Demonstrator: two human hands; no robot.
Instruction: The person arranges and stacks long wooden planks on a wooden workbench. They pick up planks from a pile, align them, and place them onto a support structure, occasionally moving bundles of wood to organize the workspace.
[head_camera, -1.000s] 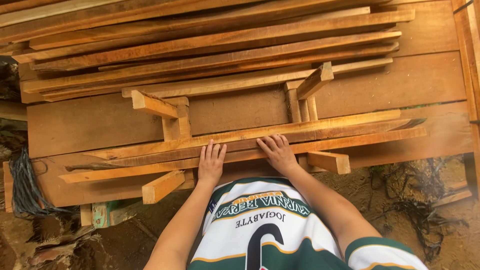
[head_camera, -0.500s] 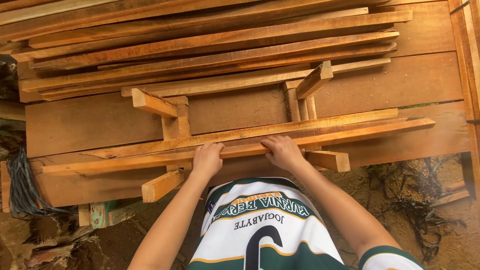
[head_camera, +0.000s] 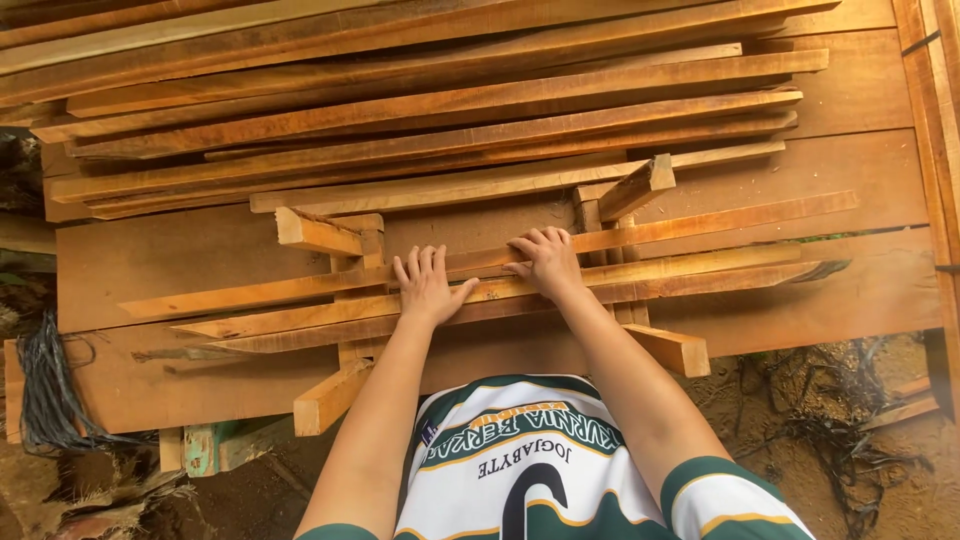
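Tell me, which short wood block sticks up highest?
The block right of the right hand, tilted above the slats; the others lie lower, left and near the bench edge.

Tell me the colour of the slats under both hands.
Orange-brown raw wood slats, seen in the head view.

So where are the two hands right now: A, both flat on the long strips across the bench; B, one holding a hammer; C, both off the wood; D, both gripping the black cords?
A: the left hand and right hand lie palm-down on the strips.
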